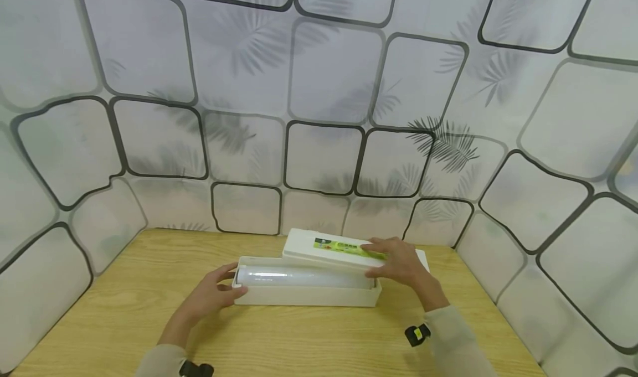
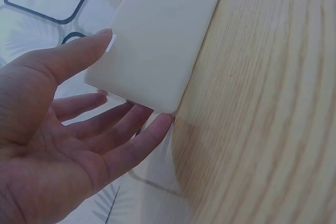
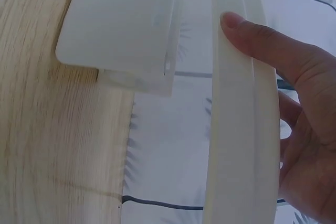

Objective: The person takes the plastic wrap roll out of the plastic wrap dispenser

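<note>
A long white box (image 1: 309,297) lies on the table with its top off, a clear roll of plastic wrap (image 1: 304,277) inside. At the box's left end, my left hand (image 1: 211,295) holds it between thumb and fingers; the left wrist view shows the fingertips (image 2: 163,121) along the end's lower edge. My right hand (image 1: 399,262) grips the white lid (image 1: 304,245), which bears a green and yellow label (image 1: 341,247). Tilted slightly, the lid overlaps the box's back right side in the head view. In the right wrist view, the thumb (image 3: 247,32) presses the lid's side, apart from the box.
The light wooden table (image 1: 299,338) runs back to a patterned cloth wall (image 1: 329,155) of rounded squares and leaves. Similar cloth closes off the left and right sides. A black strap device (image 1: 417,334) is on the right wrist, another (image 1: 196,369) on the left.
</note>
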